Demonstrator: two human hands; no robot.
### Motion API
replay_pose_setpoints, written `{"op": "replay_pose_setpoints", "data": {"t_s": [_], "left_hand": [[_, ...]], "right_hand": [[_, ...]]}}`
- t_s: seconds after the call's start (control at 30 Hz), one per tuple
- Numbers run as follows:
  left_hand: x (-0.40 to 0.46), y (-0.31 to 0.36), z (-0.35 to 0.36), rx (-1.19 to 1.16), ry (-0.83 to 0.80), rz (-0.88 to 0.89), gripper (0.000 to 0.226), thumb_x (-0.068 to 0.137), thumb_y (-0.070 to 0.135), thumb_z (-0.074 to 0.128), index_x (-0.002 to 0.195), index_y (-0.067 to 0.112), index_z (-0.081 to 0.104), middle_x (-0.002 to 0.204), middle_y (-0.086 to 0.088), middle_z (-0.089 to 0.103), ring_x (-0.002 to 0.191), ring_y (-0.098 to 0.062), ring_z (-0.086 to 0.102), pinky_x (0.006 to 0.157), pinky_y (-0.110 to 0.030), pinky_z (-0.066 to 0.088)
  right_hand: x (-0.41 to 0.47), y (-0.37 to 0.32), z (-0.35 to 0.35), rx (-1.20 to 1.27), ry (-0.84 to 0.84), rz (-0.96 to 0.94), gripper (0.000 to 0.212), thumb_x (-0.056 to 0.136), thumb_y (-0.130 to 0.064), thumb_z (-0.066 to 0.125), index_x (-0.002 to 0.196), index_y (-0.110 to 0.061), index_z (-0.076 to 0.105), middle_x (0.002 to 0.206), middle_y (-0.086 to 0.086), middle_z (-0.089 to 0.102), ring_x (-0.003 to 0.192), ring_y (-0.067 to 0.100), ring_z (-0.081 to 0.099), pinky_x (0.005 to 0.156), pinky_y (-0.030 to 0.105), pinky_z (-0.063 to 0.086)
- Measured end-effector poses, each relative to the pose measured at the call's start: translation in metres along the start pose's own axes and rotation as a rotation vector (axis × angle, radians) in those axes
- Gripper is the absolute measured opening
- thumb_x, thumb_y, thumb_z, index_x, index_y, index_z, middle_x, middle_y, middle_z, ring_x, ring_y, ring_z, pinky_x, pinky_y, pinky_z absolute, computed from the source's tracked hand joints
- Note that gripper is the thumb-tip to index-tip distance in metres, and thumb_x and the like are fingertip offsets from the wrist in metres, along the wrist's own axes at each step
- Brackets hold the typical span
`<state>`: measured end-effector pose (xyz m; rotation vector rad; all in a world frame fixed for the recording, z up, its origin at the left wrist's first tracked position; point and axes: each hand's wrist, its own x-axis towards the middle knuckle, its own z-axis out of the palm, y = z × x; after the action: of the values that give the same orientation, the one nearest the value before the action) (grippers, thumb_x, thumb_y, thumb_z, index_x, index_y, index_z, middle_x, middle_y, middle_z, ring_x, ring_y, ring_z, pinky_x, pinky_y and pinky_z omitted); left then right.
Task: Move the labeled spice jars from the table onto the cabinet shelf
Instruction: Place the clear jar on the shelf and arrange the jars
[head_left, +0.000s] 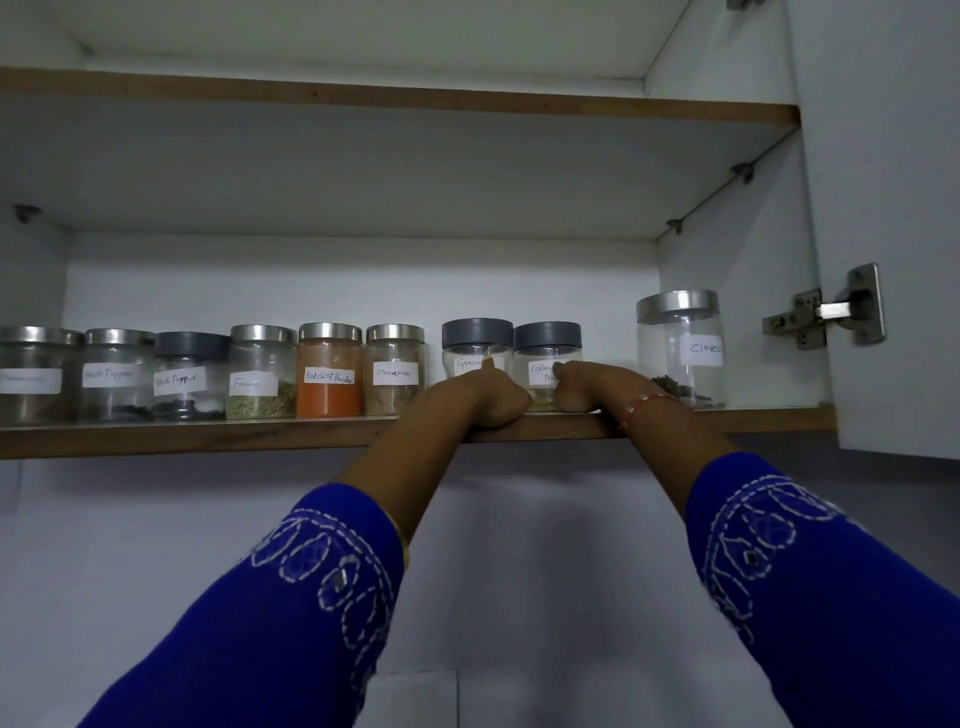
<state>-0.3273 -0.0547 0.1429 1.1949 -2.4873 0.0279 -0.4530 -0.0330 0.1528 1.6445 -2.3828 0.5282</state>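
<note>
Altogether nine spice jars stand on the cabinet shelf (208, 441); readable labels include Fennel (261, 373), Red chilli Powder (329, 370) and Cloves (681, 349). Left hand (491, 397) and right hand (587, 384) each press one extended finger, others curled, against the Garam jar (475, 345) and Coriander jar (546, 353).

Both hands are resting on the front edge of the cabinet shelf (208, 439). The left hand (480, 397) is touching the label of the grey-lidded Garam jar (475, 345) with one fingertip. The right hand (582, 387) is likewise touching the Coriander jar (546, 348) just beside it. Six further jars are standing in a row to the left, the Cinnamon jar (395, 369) nearest. The Cloves jar (680, 345) is standing apart on the right.
</note>
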Motion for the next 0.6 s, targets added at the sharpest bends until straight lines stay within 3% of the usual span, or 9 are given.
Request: {"op": "replay_pose_setpoints", "data": {"t_s": [0.13, 0.23, 0.3, 0.4, 0.5, 0.6], "left_hand": [[0.009, -0.004, -0.002, 0.039, -0.085, -0.015, 0.056, 0.097, 0.041, 0.027, 0.143, 0.009, 0.027, 0.154, -0.006, 0.019, 0.136, -0.027, 0.032, 0.109, -0.038, 0.026], [0.019, -0.009, 0.0, 0.011, -0.107, -0.037, 0.063, 0.094, 0.05, 0.027, 0.145, 0.013, 0.025, 0.156, -0.006, 0.013, 0.138, -0.028, 0.029, 0.111, -0.04, 0.024], [0.027, -0.013, 0.002, -0.024, -0.103, -0.067, 0.072, 0.089, 0.053, 0.033, 0.146, 0.01, 0.018, 0.153, -0.01, 0.021, 0.134, -0.03, 0.035, 0.109, -0.039, 0.029], [0.026, -0.015, 0.0, 0.0, -0.093, -0.134, 0.07, 0.093, 0.045, 0.035, 0.148, 0.011, 0.008, 0.153, -0.011, 0.022, 0.138, -0.028, 0.029, 0.112, -0.04, 0.027], [0.026, -0.011, -0.004, 0.05, -0.113, -0.145, 0.057, 0.097, 0.037, 0.031, 0.146, 0.011, 0.019, 0.154, -0.01, 0.023, 0.139, -0.026, 0.028, 0.11, -0.037, 0.027], [0.03, -0.011, -0.006, 0.099, -0.111, -0.186, 0.054, 0.096, 0.037, 0.034, 0.144, 0.012, 0.026, 0.151, -0.01, 0.029, 0.137, -0.026, 0.031, 0.105, -0.036, 0.03]], "right_hand": [[0.022, 0.011, 0.007, 0.014, -0.051, 0.032, 0.051, 0.092, -0.023, 0.044, 0.14, -0.01, 0.035, 0.144, 0.013, 0.042, 0.128, 0.031, 0.044, 0.107, 0.039, 0.037], [0.113, 0.049, 0.031, 0.019, -0.112, 0.096, 0.069, 0.072, -0.049, 0.046, 0.133, -0.017, 0.046, 0.137, 0.009, 0.051, 0.116, 0.032, 0.053, 0.1, 0.045, 0.043], [0.169, 0.069, 0.046, -0.012, -0.135, 0.129, 0.074, 0.064, -0.054, 0.045, 0.13, -0.02, 0.049, 0.133, 0.006, 0.054, 0.114, 0.031, 0.055, 0.099, 0.045, 0.044], [0.155, 0.061, 0.041, -0.07, -0.109, 0.122, 0.078, 0.06, -0.056, 0.047, 0.131, -0.024, 0.049, 0.133, 0.003, 0.055, 0.116, 0.028, 0.055, 0.1, 0.044, 0.044], [0.139, 0.05, 0.033, -0.06, -0.125, 0.085, 0.081, 0.053, -0.047, 0.049, 0.13, -0.021, 0.049, 0.134, 0.005, 0.054, 0.118, 0.029, 0.054, 0.101, 0.045, 0.043], [0.095, 0.032, 0.021, -0.034, -0.175, 0.038, 0.07, 0.058, -0.037, 0.047, 0.124, -0.014, 0.054, 0.125, 0.008, 0.057, 0.112, 0.031, 0.055, 0.098, 0.046, 0.045]]}}
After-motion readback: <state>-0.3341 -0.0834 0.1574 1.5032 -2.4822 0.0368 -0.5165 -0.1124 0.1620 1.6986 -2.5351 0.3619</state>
